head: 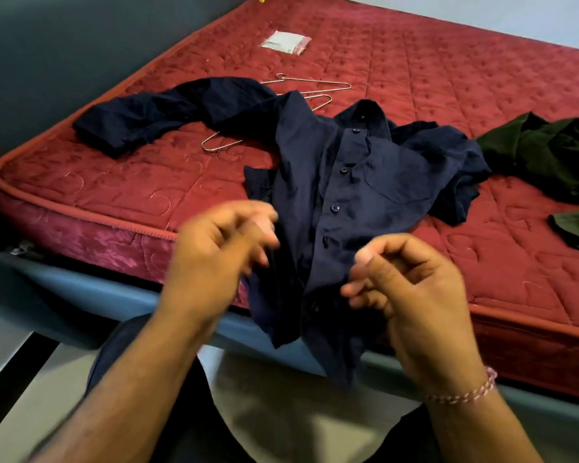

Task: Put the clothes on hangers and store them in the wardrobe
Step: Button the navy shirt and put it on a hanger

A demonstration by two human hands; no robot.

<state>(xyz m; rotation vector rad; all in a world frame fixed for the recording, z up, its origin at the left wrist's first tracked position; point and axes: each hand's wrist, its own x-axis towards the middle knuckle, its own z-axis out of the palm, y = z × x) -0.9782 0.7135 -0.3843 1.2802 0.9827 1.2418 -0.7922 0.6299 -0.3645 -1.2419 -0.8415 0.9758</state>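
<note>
A dark navy button-front shirt (345, 182) lies face up across the middle of the frame on a red quilted mattress (448, 95), its collar toward the top, one long sleeve stretched out toward the upper left and its hem hanging over the mattress edge at lower centre. The placket is fastened at several dark buttons.

The left hand (214, 259), motion-blurred at centre left, has curled fingers right at the shirt's left front edge; whether it actually pinches the cloth cannot be told. The right hand (411, 285), at centre right, hovers over the lower hem with fingers bent inward and thumb near the fingertips; a grip on the fabric is not clear either. A pink beaded bracelet (465, 392) circles the right wrist.

Thin metal wire hangers (315, 85) lie just above the shirt, partly covered by it, and another wire end (219, 143) shows under the sleeve. A crumpled dark green garment (545, 152) sits at the right edge. A small clear plastic packet (286, 42) rests near the top centre.
</note>
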